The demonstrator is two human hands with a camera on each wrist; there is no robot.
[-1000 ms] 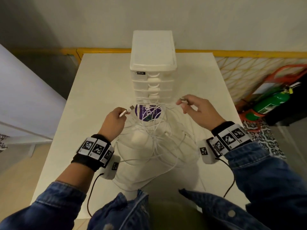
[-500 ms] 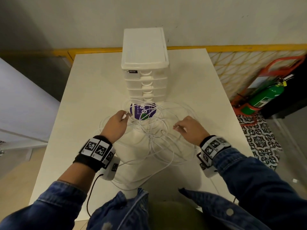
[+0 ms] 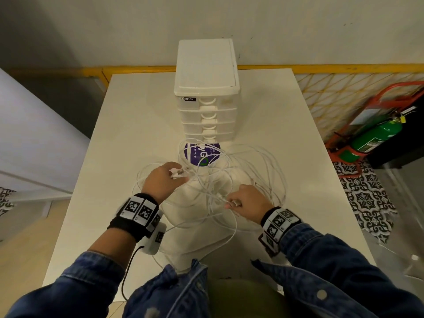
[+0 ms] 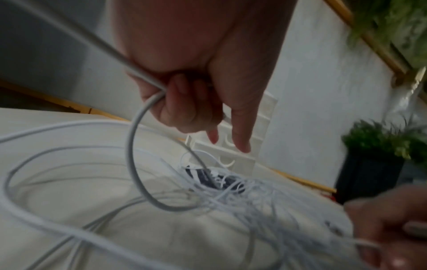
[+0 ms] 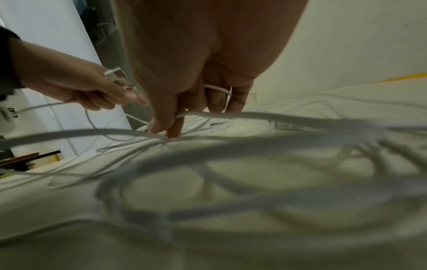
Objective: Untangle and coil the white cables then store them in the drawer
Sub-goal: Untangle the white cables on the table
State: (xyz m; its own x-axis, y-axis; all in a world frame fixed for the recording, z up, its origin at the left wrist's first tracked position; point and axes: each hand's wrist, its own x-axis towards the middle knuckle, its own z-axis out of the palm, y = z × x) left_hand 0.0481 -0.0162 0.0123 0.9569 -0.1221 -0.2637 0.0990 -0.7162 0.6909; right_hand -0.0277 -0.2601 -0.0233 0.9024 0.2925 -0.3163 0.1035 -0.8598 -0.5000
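Observation:
A tangle of thin white cables (image 3: 250, 173) lies in loose loops on the white table (image 3: 128, 125), in front of a white plastic drawer tower (image 3: 206, 88) whose drawers are all closed. My left hand (image 3: 160, 180) pinches a cable's plug end (image 3: 177, 173), with the cord running through its curled fingers (image 4: 175, 102). My right hand (image 3: 247, 203), nearer the table's front, pinches another strand (image 5: 166, 135) between thumb and forefinger, and a cord crosses its other fingers (image 5: 217, 89). Both hands are low over the tangle.
A round purple sticker (image 3: 202, 154) lies under the cables by the tower's foot. A green fire extinguisher (image 3: 376, 138) in a red stand sits on the floor at the right. A yellow rail (image 3: 344, 67) runs behind the table.
My right hand has moved from beside the tower's base back toward me and down into the tangle, drawing its strand along. My left hand stays holding its plug.

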